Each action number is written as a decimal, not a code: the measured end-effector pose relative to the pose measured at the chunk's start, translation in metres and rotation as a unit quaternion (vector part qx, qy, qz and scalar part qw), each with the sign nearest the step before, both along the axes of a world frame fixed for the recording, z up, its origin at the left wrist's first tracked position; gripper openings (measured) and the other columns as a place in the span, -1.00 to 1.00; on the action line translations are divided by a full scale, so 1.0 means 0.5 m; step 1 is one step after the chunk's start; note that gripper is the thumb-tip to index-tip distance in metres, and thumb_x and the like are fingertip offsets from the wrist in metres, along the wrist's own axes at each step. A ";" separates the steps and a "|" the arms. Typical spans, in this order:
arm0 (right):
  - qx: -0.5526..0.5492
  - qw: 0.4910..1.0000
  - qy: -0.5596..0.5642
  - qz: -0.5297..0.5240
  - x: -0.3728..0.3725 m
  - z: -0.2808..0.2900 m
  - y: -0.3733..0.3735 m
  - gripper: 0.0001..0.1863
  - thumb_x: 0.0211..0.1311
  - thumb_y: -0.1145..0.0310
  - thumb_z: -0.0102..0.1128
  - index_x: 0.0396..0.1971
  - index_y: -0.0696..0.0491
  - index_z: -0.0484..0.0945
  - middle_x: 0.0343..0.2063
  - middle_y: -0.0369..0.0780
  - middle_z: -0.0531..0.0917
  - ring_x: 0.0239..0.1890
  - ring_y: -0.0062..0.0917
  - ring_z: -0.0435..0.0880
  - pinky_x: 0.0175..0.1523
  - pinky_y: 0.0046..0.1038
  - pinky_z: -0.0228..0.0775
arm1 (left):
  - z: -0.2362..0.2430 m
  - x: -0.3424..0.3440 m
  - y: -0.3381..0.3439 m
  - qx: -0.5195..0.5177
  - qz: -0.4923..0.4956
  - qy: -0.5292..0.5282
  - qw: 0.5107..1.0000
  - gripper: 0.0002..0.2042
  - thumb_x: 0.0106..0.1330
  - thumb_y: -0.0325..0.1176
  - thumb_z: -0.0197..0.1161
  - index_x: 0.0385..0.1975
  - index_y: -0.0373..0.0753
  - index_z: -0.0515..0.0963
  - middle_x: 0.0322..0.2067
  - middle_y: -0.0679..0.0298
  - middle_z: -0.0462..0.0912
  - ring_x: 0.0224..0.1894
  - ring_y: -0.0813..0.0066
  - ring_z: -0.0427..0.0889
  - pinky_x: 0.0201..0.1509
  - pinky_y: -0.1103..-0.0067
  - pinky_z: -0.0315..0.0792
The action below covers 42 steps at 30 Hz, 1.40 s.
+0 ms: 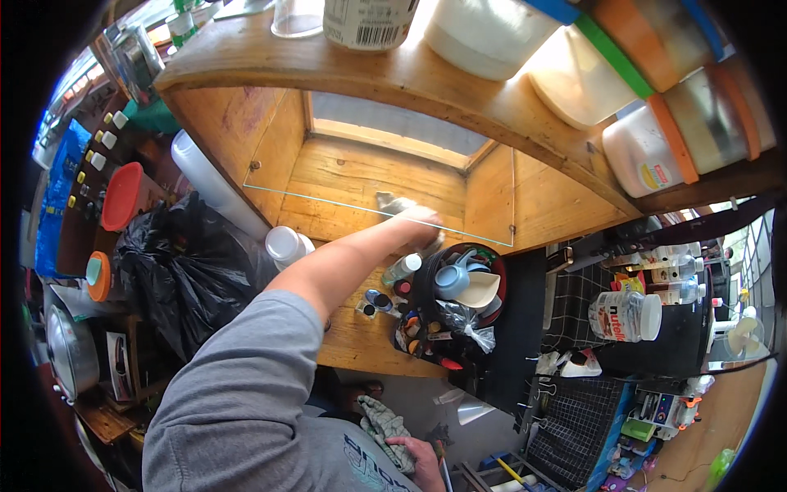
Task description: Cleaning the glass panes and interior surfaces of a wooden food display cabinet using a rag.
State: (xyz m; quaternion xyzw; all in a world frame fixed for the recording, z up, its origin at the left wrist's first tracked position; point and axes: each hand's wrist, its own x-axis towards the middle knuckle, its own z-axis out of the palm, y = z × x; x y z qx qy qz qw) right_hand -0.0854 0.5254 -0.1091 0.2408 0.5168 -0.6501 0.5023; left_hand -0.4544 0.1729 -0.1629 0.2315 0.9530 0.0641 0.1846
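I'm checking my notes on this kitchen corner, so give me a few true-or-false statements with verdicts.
1. The left hand is at a greyish cloth on the wooden board. True.
2. The right hand is inside the dark tub. False: it is low in view, beside a patterned cloth.
3. A blue cup and a cream bowl share that tub. True.
4. The big plastic bag is white. False: it is black.
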 end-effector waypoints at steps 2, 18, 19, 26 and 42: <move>-0.015 1.000 0.004 -0.004 -0.014 0.017 -0.008 -0.60 0.39 0.28 0.00 -0.08 0.32 0.64 -0.18 -0.13 0.72 -0.17 -0.55 0.66 0.07 -0.55 0.44 | -0.037 0.039 -0.024 0.004 0.056 0.005 0.998 -0.84 0.08 -0.33 0.28 -0.42 -0.22 0.73 -0.35 0.05 0.75 -0.28 0.08 0.75 -0.21 0.30 0.62; -0.062 0.983 0.175 0.015 -0.060 0.121 -0.006 -0.60 0.34 0.22 0.06 -0.19 0.30 0.65 -0.22 -0.08 0.70 -0.20 -0.51 0.68 -0.01 -0.52 0.51 | 0.172 0.489 -0.047 0.264 0.300 0.402 0.824 -0.80 0.00 -0.66 0.21 -0.38 -0.28 0.64 -0.16 0.13 0.64 -0.06 0.15 0.61 -0.03 0.35 0.52; -0.072 0.977 0.198 0.020 -0.061 0.118 -0.001 -0.61 0.35 0.22 0.10 -0.19 0.30 0.65 -0.24 -0.11 0.71 -0.22 -0.52 0.68 -0.02 -0.53 0.51 | 0.198 0.516 -0.034 0.369 0.319 0.385 0.783 -0.77 0.01 -0.69 0.19 -0.34 -0.29 0.65 -0.16 0.16 0.64 -0.09 0.22 0.63 -0.09 0.42 0.51; -0.105 0.954 0.272 0.075 -0.078 0.220 -0.021 -0.60 0.36 0.21 0.10 -0.10 0.28 0.64 -0.14 -0.18 0.70 -0.08 -0.55 0.64 0.11 -0.52 0.43 | 0.301 0.649 0.050 0.842 0.370 -0.039 0.391 -0.55 0.10 -0.70 0.13 0.06 -0.36 0.54 -0.03 0.14 0.67 -0.07 0.39 0.68 0.02 0.51 0.54; -0.085 0.914 0.363 -0.159 0.060 0.252 0.086 -0.63 0.36 0.46 0.20 0.13 0.21 0.51 -0.01 -0.23 0.65 0.00 -0.64 0.59 0.12 -0.52 0.44 | 0.377 0.719 0.401 0.705 0.226 -0.287 0.609 -0.68 0.23 -0.56 0.20 0.01 -0.33 0.49 -0.15 0.21 0.67 -0.10 0.51 0.66 0.01 0.55 0.53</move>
